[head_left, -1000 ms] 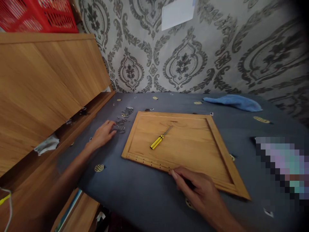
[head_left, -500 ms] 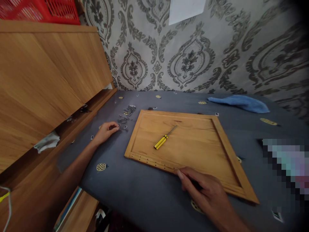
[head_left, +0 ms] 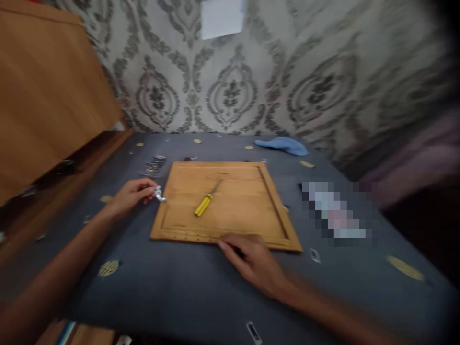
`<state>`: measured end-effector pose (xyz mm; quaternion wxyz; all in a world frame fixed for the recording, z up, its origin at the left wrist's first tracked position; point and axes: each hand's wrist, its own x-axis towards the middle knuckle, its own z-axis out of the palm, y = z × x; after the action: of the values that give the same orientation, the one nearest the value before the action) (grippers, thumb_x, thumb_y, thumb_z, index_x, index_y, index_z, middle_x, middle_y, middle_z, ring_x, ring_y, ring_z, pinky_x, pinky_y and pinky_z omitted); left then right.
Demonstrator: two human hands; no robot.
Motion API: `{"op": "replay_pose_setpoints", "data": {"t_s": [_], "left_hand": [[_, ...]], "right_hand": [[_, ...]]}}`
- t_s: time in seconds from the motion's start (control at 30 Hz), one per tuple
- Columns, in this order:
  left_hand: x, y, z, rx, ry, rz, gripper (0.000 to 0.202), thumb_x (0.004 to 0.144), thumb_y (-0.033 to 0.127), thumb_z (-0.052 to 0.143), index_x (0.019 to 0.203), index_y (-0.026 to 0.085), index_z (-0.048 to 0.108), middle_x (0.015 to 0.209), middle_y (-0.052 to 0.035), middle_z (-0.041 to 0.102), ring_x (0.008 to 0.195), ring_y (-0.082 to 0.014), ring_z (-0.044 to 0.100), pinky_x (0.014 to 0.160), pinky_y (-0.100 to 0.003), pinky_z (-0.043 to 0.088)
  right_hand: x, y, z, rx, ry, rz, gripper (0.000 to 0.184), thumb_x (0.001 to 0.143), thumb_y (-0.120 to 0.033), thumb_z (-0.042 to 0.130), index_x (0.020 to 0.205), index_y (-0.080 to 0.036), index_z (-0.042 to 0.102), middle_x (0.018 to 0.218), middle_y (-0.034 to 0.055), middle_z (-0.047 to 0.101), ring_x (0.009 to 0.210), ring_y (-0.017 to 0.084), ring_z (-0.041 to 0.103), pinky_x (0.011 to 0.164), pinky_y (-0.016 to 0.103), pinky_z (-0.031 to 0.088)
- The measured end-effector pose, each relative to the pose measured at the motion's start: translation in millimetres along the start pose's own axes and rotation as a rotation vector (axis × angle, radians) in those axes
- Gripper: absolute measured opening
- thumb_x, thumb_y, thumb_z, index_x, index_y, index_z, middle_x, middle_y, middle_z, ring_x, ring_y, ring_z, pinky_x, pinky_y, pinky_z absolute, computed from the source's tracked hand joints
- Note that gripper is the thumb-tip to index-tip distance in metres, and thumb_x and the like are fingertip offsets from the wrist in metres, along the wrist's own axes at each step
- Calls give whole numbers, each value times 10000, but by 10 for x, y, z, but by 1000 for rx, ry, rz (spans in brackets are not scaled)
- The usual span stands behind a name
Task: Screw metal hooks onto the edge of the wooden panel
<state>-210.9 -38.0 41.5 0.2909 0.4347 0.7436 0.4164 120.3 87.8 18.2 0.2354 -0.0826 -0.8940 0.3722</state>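
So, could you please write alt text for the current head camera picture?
A person's left hand holds a small shiny piece by the left edge of a framed wooden panel; the right hand is at its near edge. A yellow-handled screwdriver lies on the panel.

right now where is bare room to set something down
Bare: blue-grey cloth in front of the brown framed wooden panel, between forearms; also the panel right of the yellow-handled screwdriver. Crowded: left of the panel, with the left hand and small grey metallic pieces.

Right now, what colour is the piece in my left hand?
The piece looks silvery, though blurred; the head view shows best.
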Motion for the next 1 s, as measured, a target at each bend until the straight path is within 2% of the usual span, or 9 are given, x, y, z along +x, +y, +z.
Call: {"op": "replay_pose_setpoints", "data": {"t_s": [0.1,0.17,0.27,0.37,0.43,0.5,0.6,0.7,1.0], "left_hand": [[12,108,58,-47,-45,58,349,774,502,704,812,157,666,648,6,579,562,-97,482,512,-200,399],[36,150,97,-67,-74,78,319,774,489,700,833,176,689,662,0,607,567,-106,490,502,-197,388],[14,259,210,-109,-108,58,291,738,473,721,790,187,698,621,7,606,544,-106,481,486,-192,378],[-65,424,390,-147,-152,73,287,745,453,702,795,171,691,656,-12,630,556,-106,498,497,-198,380],[-82,502,513,-152,-167,71,306,705,453,723,790,162,683,670,-14,627,560,-102,497,506,-203,385],[-69,535,613,-167,-199,69,322,708,448,718,844,159,677,729,-25,646,612,-112,538,558,-219,427],[-53,545,716,-218,-214,87,323,733,443,697,884,163,643,734,-13,633,612,-101,534,567,-214,427],[-72,552,773,-276,-205,115,306,776,433,667,908,163,609,730,-4,616,613,-92,531,571,-207,425],[-228,504,877,-340,-241,160,302,866,439,598,965,156,568,717,-2,615,626,-106,588,546,-200,467]], "right_hand": [[64,-47,26,-21,-57,20,287,932,-237,474,689,-181,614,604,-1,603,528,104,499,540,248,350],[163,-44,66,-14,-77,42,220,902,-226,520,721,-184,637,637,-9,616,575,103,522,572,240,371],[347,-14,175,57,-43,88,140,902,-239,545,883,-190,674,728,-10,648,623,99,546,603,226,403],[496,-8,305,198,41,146,226,929,-272,511,1094,-175,630,817,10,654,656,105,554,604,224,429],[558,-4,360,308,62,163,269,944,-312,491,1146,-168,595,863,24,649,691,113,559,616,233,441],[590,6,372,405,41,160,244,946,-329,481,1086,-171,605,898,33,650,750,124,571,663,250,453],[584,14,333,480,-16,172,209,933,-354,507,895,-181,617,743,-5,588,671,122,515,619,248,417],[554,3,295,509,-66,206,288,931,-394,519,747,-183,589,675,-14,536,647,121,480,604,250,393],[640,50,279,672,-184,344,418,832,-579,602,707,-180,589,624,-27,549,544,90,497,547,233,422]]}}
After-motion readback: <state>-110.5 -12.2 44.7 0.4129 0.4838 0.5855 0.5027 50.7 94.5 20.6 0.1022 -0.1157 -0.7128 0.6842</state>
